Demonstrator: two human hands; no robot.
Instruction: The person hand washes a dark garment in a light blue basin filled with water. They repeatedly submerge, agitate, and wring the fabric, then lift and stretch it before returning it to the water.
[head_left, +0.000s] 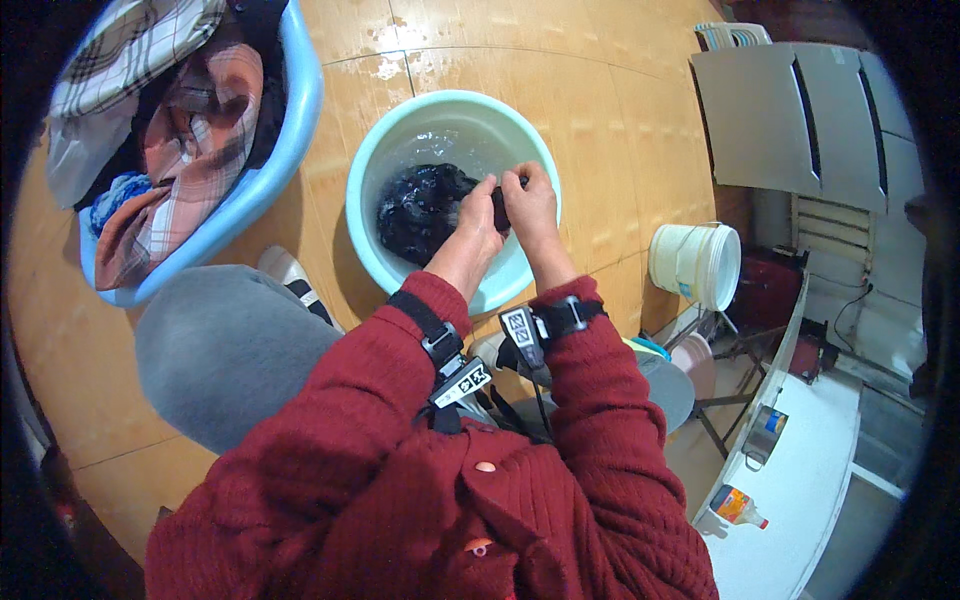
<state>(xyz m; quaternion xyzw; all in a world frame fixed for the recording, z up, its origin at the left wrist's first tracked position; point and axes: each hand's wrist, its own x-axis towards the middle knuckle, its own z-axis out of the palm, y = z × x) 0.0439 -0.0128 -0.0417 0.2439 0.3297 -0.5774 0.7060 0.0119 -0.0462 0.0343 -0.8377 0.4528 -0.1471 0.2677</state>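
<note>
A round light-green plastic basin (363, 247) stands on the floor before me. Wet black cloth (420, 210) lies bunched in water at its left side. Over the basin's right half my left hand (480, 217) and my right hand (529, 202) are close together. Both grip a dark bunch of cloth between them; whether it belongs to the same piece in the water is hidden by my left hand. The fingers of each hand are curled around it.
A blue tub (300, 120) at the upper left holds plaid garments (202, 135). A white bucket (686, 259) stands at the right. Beyond it, a white table (795, 465) carries a bottle (739, 506) and a metal cup (763, 435). Water wets the tiled floor (480, 45) behind the basin.
</note>
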